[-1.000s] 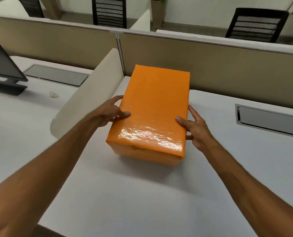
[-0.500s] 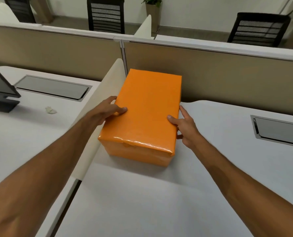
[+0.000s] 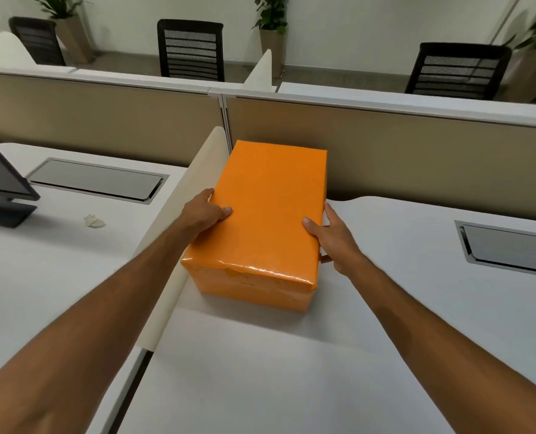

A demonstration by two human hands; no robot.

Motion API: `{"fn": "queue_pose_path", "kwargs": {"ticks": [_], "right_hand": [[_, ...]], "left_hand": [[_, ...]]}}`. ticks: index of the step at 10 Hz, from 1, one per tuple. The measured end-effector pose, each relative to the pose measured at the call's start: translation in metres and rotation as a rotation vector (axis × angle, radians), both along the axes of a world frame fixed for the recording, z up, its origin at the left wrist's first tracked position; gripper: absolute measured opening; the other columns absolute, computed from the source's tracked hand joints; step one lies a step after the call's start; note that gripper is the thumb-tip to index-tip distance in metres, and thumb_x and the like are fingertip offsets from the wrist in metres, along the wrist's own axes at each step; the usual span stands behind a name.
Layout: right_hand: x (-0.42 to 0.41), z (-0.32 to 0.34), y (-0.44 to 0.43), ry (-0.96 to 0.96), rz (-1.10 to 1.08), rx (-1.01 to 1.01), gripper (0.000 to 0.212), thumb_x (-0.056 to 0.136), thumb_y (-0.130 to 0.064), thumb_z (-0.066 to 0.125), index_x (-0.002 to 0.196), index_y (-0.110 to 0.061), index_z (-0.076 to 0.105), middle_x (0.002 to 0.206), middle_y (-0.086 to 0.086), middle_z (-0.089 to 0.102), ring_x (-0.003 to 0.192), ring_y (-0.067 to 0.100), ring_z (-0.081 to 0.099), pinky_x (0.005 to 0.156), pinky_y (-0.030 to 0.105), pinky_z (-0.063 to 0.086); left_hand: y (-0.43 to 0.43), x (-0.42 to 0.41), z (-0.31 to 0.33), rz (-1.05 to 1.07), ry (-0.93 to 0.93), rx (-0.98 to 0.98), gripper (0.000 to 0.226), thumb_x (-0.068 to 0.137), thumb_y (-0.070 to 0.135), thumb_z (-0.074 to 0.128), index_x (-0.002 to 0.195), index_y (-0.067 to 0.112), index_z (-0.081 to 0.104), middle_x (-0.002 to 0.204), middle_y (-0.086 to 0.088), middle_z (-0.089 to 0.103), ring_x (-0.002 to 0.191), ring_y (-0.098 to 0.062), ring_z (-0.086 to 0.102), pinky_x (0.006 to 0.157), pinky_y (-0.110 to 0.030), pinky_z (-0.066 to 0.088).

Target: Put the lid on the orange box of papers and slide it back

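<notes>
The orange box (image 3: 266, 214) stands on the white desk (image 3: 291, 371) with its glossy orange lid on top, closed. Its far end sits at the beige back partition (image 3: 401, 158), and its left side runs along the cream side divider (image 3: 179, 245). My left hand (image 3: 202, 211) grips the lid's left edge, thumb on top. My right hand (image 3: 332, 239) holds the right edge, thumb on the lid and fingers down the side. The papers inside are hidden.
A monitor (image 3: 0, 183) stands on the neighbouring desk at far left, with a crumpled scrap (image 3: 94, 220) near it. Metal cable hatches lie at left (image 3: 97, 180) and right (image 3: 511, 245). Black chairs and potted plants stand beyond the partition.
The box has slid away from me toward the back partition and closer to the side divider, both hands moving with it. My view has lifted.
</notes>
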State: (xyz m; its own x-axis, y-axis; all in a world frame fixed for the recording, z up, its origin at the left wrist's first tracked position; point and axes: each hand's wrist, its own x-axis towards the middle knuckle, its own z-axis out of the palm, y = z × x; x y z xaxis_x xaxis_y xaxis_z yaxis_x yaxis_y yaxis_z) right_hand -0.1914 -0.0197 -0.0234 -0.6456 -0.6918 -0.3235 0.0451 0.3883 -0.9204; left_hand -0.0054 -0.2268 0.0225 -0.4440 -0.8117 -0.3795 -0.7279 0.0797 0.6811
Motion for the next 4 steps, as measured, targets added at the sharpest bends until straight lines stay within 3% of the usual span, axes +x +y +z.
{"fn": "queue_pose_path", "kwargs": {"ticks": [2,4], "right_hand": [[0.002,0.005,0.012,0.278,0.052,0.048,0.071,0.094,-0.056,0.052,0.154,-0.028,0.027,0.150,0.009,0.048,0.130,0.033,0.052,0.085,0.037,0.045],[-0.009,0.014,0.034,0.485,0.080,0.135,0.073,0.095,-0.054,0.051,0.155,-0.018,0.029,0.156,0.012,0.041,0.139,0.033,0.044,0.106,0.047,0.041]], "left_hand": [[0.027,0.004,0.002,-0.071,-0.119,-0.398,0.074,0.091,0.056,0.053,0.148,0.014,0.035,0.145,-0.017,0.047,0.127,-0.038,0.050,0.098,-0.055,0.044],[0.069,-0.006,0.015,-0.204,-0.077,-0.582,0.070,0.095,0.052,0.050,0.149,0.011,0.036,0.149,-0.016,0.044,0.131,-0.036,0.047,0.100,-0.054,0.043]]}}
